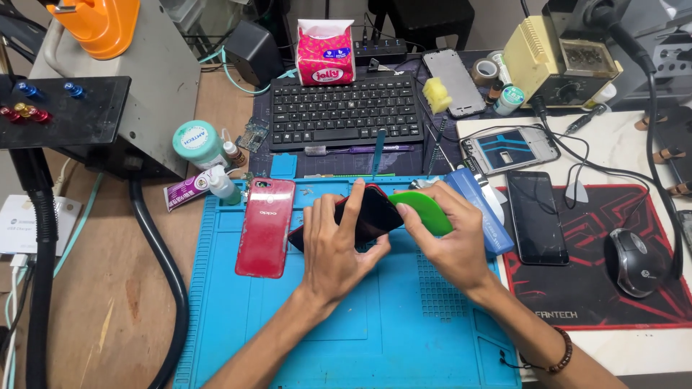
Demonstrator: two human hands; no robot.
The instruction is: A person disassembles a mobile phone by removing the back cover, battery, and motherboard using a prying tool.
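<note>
A: So, log entry. L hand (333, 248) gripped a dark phone (371, 215) w/ red edge, held tilted above the blue work mat (375, 331), fingers wrapped over its face.

B: And R hand (450, 241)?

A: R hand pinched a green plastic pry card (425, 209), its edge set against the phone's right side, at the seam as far as I could tell.

B: Back cover status?

A: Red back cover (265, 227) lay flat on the mat, just left of the L hand, apart from the phone. Judged: rear shell already off, separation of the remaining body in progress w/ the card. Couldn't tell how deep the card sat; thumb hid the contact pt.

B: Other hardware nearby?

A: Second black phone (535, 216) lay face up on the red-black mouse pad (613, 302), untouched. An opened phone frame (510, 148) sat behind it, near the keyboard (344, 112). Mouse (634, 261) on the pad's right.

B: Left to do?

A: Est. the pry wasn't finished: phone body looked still in one piece in hand, no parts lifted out yet.
</note>
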